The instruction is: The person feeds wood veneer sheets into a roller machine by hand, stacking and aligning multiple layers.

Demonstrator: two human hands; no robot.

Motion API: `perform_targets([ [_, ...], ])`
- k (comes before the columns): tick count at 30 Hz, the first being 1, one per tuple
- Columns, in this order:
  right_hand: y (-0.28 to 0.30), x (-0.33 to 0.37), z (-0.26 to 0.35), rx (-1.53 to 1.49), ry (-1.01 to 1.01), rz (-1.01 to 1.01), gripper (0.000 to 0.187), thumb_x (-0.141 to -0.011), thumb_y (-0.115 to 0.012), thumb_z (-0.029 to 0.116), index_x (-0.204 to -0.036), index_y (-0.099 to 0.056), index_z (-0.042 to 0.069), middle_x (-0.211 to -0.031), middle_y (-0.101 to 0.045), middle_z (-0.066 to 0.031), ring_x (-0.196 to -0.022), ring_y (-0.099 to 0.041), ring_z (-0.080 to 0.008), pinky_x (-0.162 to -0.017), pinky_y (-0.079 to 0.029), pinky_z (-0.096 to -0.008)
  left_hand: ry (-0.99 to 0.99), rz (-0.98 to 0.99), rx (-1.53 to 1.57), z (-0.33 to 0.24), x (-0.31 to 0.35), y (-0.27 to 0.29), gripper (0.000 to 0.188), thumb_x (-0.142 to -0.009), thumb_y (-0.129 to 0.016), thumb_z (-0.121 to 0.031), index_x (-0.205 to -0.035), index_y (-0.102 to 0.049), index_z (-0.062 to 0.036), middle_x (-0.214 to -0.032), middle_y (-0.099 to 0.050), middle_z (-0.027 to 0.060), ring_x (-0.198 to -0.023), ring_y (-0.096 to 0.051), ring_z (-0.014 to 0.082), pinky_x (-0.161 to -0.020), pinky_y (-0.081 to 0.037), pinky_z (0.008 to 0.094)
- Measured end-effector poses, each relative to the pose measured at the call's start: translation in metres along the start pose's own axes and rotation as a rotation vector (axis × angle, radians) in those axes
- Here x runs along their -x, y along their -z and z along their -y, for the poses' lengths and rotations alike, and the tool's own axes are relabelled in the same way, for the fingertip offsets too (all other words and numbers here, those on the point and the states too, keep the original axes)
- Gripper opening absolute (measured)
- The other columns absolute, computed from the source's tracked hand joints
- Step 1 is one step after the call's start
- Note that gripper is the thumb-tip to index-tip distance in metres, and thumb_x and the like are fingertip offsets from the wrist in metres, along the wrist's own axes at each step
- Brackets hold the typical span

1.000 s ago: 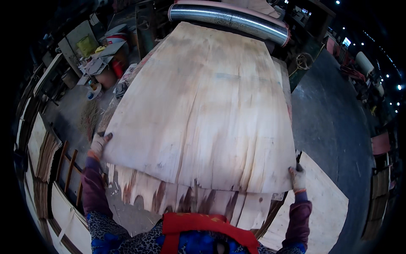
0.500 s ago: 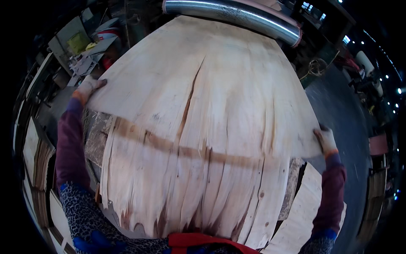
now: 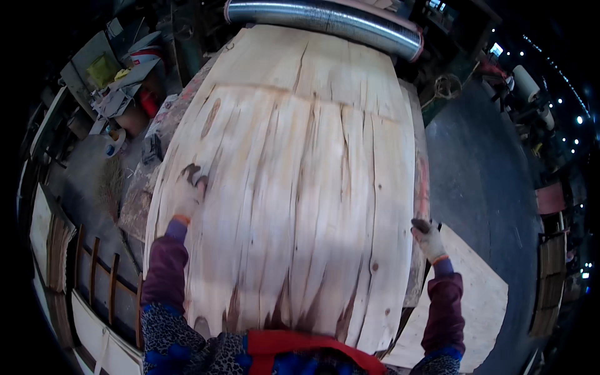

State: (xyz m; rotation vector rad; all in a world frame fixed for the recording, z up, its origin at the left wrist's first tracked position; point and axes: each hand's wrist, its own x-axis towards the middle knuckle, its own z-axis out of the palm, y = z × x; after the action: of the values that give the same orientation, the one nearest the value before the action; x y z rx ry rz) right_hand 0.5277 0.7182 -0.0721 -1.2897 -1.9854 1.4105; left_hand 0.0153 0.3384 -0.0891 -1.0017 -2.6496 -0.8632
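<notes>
A wide, pale wood veneer sheet (image 3: 275, 206) with long splits and dark ragged marks at its near end lies in front of me. A second veneer sheet (image 3: 344, 69) covers its far part and reaches up to a shiny metal roller (image 3: 325, 20). My left hand (image 3: 189, 192), in a pale glove with dark fingertips, is over the left part of the near sheet, its fingers apart and holding nothing. Beside the right edge of that sheet is my right hand (image 3: 429, 240), gloved alike, fingers slightly bent and thumb a little apart, with nothing visible in it.
A stained table edge (image 3: 134, 203) shows to the left, with a small dark block (image 3: 150, 149) on it. Another veneer sheet (image 3: 469, 300) lies low at the right. Stacked boards (image 3: 56, 250) stand at the far left, near a wooden rack (image 3: 112, 287).
The upper veneer sheet has moved away from me toward the roller, uncovering more of the lower one. Both hands have let go of it and come inward, the left also nearer to me.
</notes>
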Motion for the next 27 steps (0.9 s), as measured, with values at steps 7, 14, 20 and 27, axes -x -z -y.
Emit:
perform_targets([
  [7,0.010,0.161,-0.068,-0.262,-0.104,0.014,0.030,-0.089,-0.050,0.013,-0.115,-0.053,-0.001,-0.097,-0.063,-0.0106,-0.084,-0.060,-0.0146,-0.072,-0.047,-0.0249,0.278,-0.049,0.656,-0.007,0.195,0.023,0.027,-0.082,-0.047,0.005,-0.109,-0.052,0.0011,-0.100,-0.058,0.0076,-0.092,-0.056,0.0139,-0.083,-0.044,0.0243],
  [14,0.022,0.264,-0.111,-0.404,-0.323,-0.119,0.030,-0.088,-0.052,0.012,-0.116,-0.053,0.002,-0.099,-0.062,-0.0072,-0.086,-0.059,-0.0127,-0.072,-0.046,-0.0240,0.137,0.199,0.392,-0.122,0.280,-0.002,0.025,-0.074,-0.060,-0.009,-0.099,-0.060,-0.0034,-0.097,-0.060,0.0134,-0.087,-0.059,0.0269,-0.078,-0.047,0.0318],
  [20,0.013,0.306,-0.178,-0.366,-0.366,-0.183,0.032,-0.082,-0.057,0.004,-0.114,-0.054,0.001,-0.099,-0.059,-0.0039,-0.084,-0.056,-0.0121,-0.076,-0.046,-0.0243,0.020,0.342,0.155,-0.191,0.286,0.003,0.038,-0.072,-0.065,-0.022,-0.105,-0.056,-0.0053,-0.099,-0.058,0.0156,-0.089,-0.057,0.0312,-0.077,-0.046,0.0370],
  [27,-0.012,0.327,-0.154,0.543,0.215,-0.410,0.028,-0.082,-0.059,0.014,-0.108,-0.056,0.002,-0.100,-0.061,-0.0124,-0.090,-0.058,-0.0205,-0.080,-0.045,-0.0287,-0.131,0.440,0.050,-0.221,0.355,-0.010,0.034,-0.071,-0.066,-0.023,-0.100,-0.057,-0.0061,-0.098,-0.059,0.0169,-0.086,-0.058,0.0324,-0.077,-0.047,0.0383],
])
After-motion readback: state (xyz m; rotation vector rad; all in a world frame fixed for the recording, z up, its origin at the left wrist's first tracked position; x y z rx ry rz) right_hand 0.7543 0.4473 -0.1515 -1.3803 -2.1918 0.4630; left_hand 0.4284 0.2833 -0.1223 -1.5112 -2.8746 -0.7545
